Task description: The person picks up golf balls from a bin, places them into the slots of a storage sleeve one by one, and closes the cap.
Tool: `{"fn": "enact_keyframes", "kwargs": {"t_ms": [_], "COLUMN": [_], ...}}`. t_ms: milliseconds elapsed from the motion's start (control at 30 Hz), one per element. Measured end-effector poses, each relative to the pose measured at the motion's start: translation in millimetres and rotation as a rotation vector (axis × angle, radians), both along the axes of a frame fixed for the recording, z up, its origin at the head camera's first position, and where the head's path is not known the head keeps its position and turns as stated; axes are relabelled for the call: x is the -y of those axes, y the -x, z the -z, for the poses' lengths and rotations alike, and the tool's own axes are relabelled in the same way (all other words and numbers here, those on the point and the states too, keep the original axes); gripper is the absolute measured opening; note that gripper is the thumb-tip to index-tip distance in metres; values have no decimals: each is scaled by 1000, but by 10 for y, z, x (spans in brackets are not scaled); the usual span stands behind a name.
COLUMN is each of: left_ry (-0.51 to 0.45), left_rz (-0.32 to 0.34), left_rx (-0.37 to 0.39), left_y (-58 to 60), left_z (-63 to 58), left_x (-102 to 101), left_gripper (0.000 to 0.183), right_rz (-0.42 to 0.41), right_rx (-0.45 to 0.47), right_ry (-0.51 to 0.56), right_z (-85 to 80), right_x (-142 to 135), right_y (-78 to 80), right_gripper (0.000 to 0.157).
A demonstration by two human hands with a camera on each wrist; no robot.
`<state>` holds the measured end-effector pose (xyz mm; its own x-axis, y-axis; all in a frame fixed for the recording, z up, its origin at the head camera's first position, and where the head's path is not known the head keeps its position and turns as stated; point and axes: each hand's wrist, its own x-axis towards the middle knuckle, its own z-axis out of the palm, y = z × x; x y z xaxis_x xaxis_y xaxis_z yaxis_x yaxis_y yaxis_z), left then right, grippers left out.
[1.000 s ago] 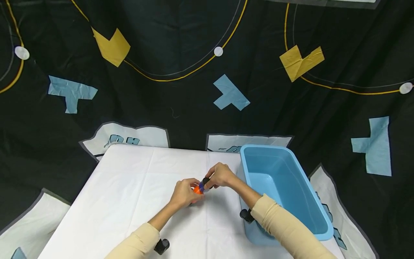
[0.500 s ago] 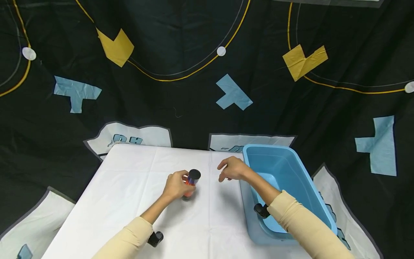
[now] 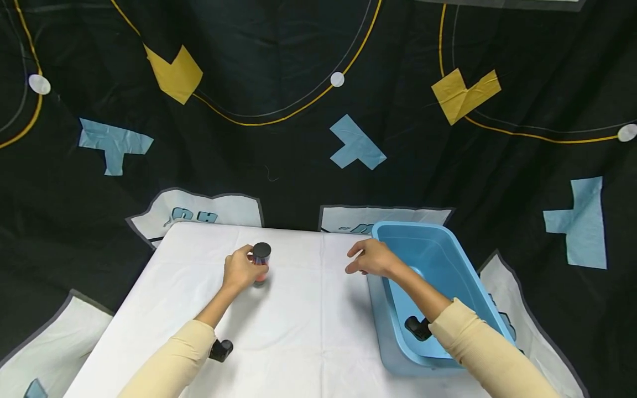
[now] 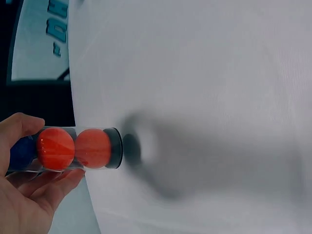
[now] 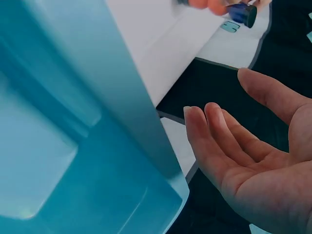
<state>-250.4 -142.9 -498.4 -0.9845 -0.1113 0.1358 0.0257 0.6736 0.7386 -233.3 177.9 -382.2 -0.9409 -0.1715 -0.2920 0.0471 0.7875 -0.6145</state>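
A clear tube [image 3: 261, 266] with black end caps stands upright in the grip of my left hand [image 3: 241, 271], over the far middle of the white table. Through its wall the left wrist view shows two orange balls [image 4: 56, 148] and a dark blue ball [image 4: 23, 153], the latter partly behind my fingers. Whether the tube's lower cap [image 4: 115, 148] touches the cloth, I cannot tell. My right hand [image 3: 372, 257] hovers by the left rim of a light blue basin [image 3: 379, 326], fingers loosely bent and holding nothing.
The basin fills the right side of the white-covered table [image 3: 293, 337]. A black curtain [image 3: 278, 166] with taped shapes hangs behind the table. Each wrist carries a small black camera [image 3: 221, 350].
My right hand has let go of the tube and drawn right to the basin. My left hand has carried the tube leftward and away from me, turning it from tilted to upright.
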Motion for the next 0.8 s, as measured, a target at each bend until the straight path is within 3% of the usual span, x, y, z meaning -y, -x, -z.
{"fn": "enact_keyframes", "kwargs": {"t_ms": [233, 367, 633, 800], "left_ry": [-7, -2, 26, 131], "left_rz": [-91, -95, -48, 78], "left_rx": [61, 80, 119, 179], "left_y": [-10, -52, -85, -98], "left_z": [29, 75, 122, -10], "left_x": [241, 311, 415, 506], "left_gripper": [47, 48, 50, 58], "right_rz": [13, 32, 65, 90], "right_rx": [-38, -47, -76, -125], "right_ry": [23, 41, 63, 76], "right_z": [-1, 1, -11, -13], "right_x": [-80, -122, -198, -251], "right_y": [-36, -65, -97, -120], "right_gripper": [40, 38, 36, 32]}}
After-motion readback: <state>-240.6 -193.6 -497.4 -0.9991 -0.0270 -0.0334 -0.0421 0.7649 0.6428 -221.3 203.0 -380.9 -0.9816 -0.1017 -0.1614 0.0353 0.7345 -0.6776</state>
